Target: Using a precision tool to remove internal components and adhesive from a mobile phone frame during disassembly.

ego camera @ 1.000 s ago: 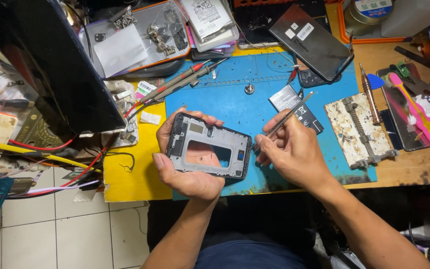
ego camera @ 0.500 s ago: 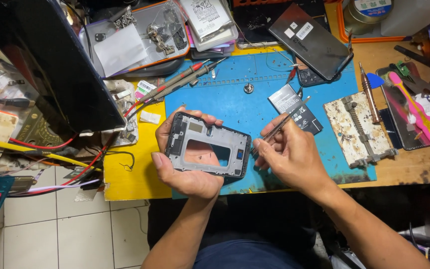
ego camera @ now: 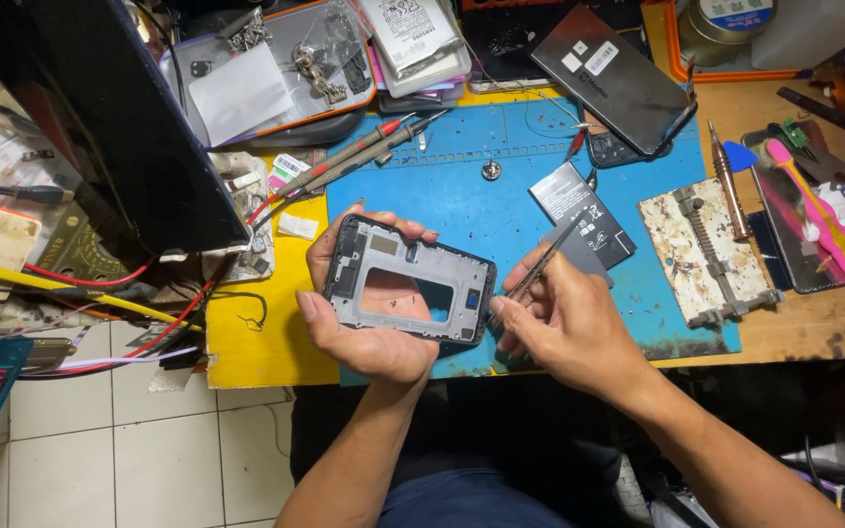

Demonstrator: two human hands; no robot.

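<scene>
My left hand [ego camera: 364,323] cradles a grey phone middle frame [ego camera: 406,282] with a rectangular cut-out, holding it level over the blue work mat [ego camera: 462,186]. My right hand [ego camera: 564,328] pinches thin metal tweezers [ego camera: 538,272], whose tips point at the frame's right edge. Just behind the tweezers, a black phone battery [ego camera: 579,207] lies on the mat.
A dark phone back cover [ego camera: 616,78] lies at the mat's far edge. A rusty metal holder [ego camera: 706,252], a screwdriver [ego camera: 731,196] and a pink tool [ego camera: 823,220] sit to the right. Red and black probes [ego camera: 349,161], parts trays [ego camera: 276,68] and wires [ego camera: 100,293] crowd the left.
My right hand with the tweezers has shifted slightly along the frame's right edge. The left hand keeps the frame almost still.
</scene>
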